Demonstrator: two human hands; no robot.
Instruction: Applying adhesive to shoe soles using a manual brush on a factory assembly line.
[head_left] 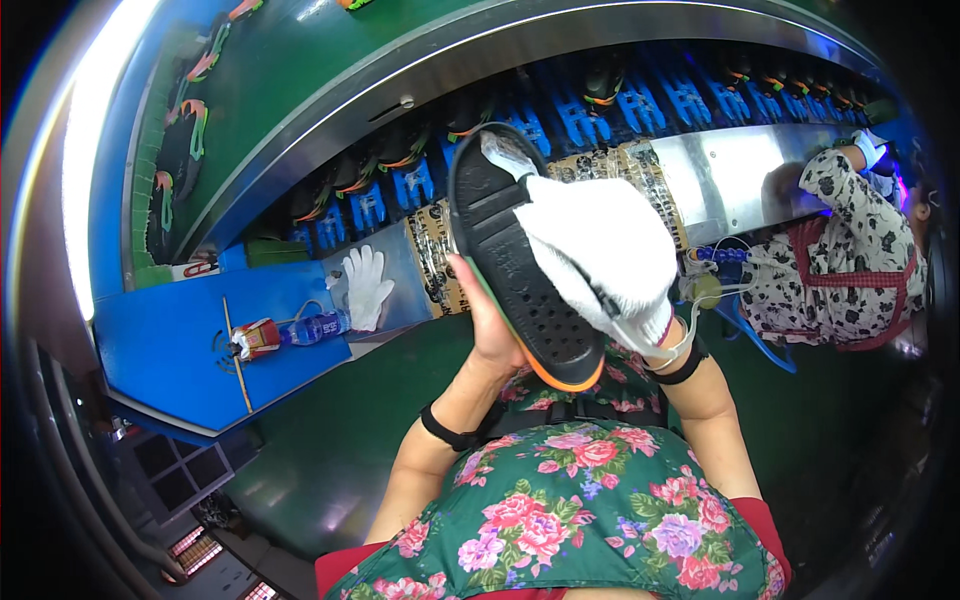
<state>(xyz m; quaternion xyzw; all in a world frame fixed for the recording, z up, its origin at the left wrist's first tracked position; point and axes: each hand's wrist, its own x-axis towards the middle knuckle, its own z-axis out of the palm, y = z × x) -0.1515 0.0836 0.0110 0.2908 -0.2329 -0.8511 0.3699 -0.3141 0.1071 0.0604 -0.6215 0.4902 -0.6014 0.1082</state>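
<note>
My bare left hand (pixel 492 325) grips the left edge of a black shoe sole (pixel 515 255) with an orange rim at its near end. Its grooved face, dotted with small holes, is turned up toward me. My right hand (pixel 610 245), in a white knitted glove, is closed over the sole's right side. From its fingers a pale, flat tip, which looks like a brush (pixel 508 155), reaches onto the far end of the sole. The handle is hidden in the glove. A pale strap or tube loops round my right wrist.
Behind the sole runs a conveyor with blue holders (pixel 410 185) carrying shoe parts. A blue side table (pixel 170 340) at left bears a bottle (pixel 315 328), a red packet (pixel 258 338) and a stick. A white glove (pixel 366 288) lies beside it. A co-worker (pixel 840 260) sits at right.
</note>
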